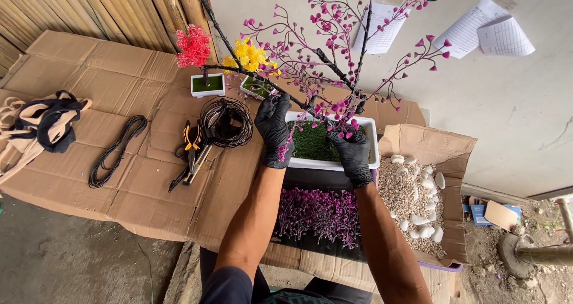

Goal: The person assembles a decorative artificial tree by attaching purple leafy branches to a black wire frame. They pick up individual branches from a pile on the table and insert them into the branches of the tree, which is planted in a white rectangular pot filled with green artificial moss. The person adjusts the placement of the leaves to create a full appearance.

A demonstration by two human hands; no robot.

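Observation:
A white rectangular planter (372, 138) lined with green fake grass stands on flattened cardboard. From it rises an artificial tree of dark branches (334, 68) with many small pink-purple leaves. My left hand (273, 128), in a black glove, grips a dark branch at the planter's left end. My right hand (353, 152), also in a black glove, is closed on a cluster of pink twigs at the base of the trunk over the grass. A tray of loose purple sprigs (316, 213) lies just below the planter, between my forearms.
A cardboard box of gravel and white pebbles (412, 199) sits to the right. Coils of brown wire (225, 122), pliers (191, 152), a black cord (113, 152) and a cloth bundle (42, 125) lie left. Two small pots with red (194, 46) and yellow (249, 54) flowers stand behind. Papers (489, 32) hang on the wall.

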